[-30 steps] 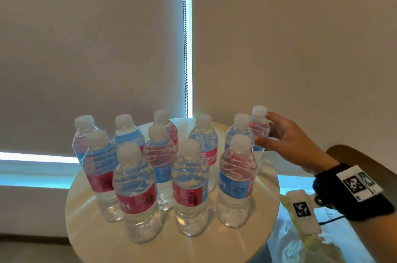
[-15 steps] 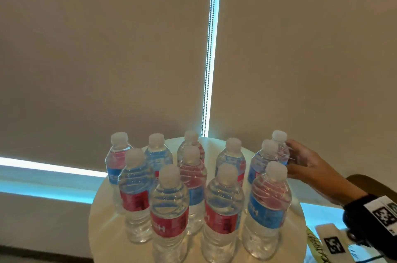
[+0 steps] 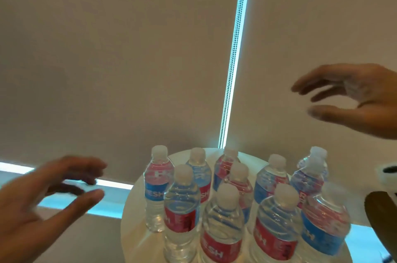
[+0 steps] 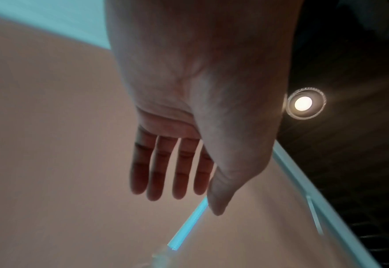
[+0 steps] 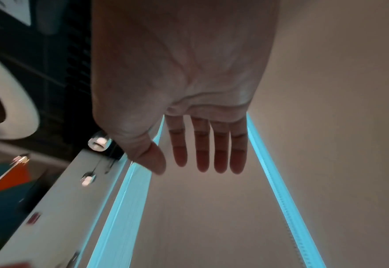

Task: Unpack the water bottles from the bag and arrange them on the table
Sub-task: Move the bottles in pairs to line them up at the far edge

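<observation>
Several clear water bottles (image 3: 181, 211) with white caps and red-and-blue labels stand upright and close together on a small round white table (image 3: 137, 239) at the bottom of the head view. My left hand (image 3: 71, 185) is raised left of the table, fingers spread and empty. My right hand (image 3: 322, 99) hangs high above the right-hand bottles, fingers extended and empty. The wrist views show the left hand (image 4: 179, 192) and the right hand (image 5: 196, 163) with straight fingers holding nothing. No bag is in view.
Beige roller blinds (image 3: 129, 48) fill the background, with a bright gap and bead chain (image 3: 234, 52) between them. A dark rounded chair back (image 3: 380, 217) stands right of the table. A ceiling light (image 4: 303, 103) shows in the left wrist view.
My right hand let go of the far-right bottle and rose well above the table. My left hand came into view, raised at the left. The head camera tilted upward.
</observation>
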A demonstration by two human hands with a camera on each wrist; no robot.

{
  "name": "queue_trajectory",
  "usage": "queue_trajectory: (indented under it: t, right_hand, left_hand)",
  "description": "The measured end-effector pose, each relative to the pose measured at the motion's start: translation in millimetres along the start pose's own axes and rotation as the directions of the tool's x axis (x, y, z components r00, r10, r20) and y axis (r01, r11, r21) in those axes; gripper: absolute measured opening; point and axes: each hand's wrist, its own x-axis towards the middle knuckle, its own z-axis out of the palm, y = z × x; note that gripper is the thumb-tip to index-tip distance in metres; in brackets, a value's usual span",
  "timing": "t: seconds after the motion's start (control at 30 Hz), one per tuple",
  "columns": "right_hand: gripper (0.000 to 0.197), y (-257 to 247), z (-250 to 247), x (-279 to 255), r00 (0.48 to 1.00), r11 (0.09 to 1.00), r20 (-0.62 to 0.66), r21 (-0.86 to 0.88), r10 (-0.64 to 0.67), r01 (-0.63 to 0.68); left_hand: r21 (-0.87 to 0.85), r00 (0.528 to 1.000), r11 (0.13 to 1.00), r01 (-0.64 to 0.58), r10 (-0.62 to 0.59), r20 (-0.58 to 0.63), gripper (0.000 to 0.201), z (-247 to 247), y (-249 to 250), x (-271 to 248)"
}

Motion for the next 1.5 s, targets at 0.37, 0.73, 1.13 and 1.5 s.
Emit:
queue_trajectory:
  t: [0.37,0.73,1.13,1.5]
  right_hand:
    - [0.062,-68,85,143,0.805,0.950,0.586,-0.192,-0.091,0.248]
    - [0.062,-70,115,176,0.698,0.917,0.707,-0.199,-0.111,0.347]
    - [0.053,-20,35,222,0.789,0.979,0.614,-0.146,-0.021,0.140]
    - [0.047,83,74,275,0.867,0.975,0.486,-0.223,0.111,0.000]
  left_hand:
    - [-0.005,0.941,0.989,-0.147,0.141,0.308,0.070,40,17,91]
    - [0.006,0.903,0.993,-0.120,0.107,0.416,0.056,49,10,110]
    - [0.033,0.938,0.990,-0.135,0.117,0.328,0.060,38,29,201]
    - [0.055,0.944,0.994,-0.090,0.067,0.324,0.054,125,18,303]
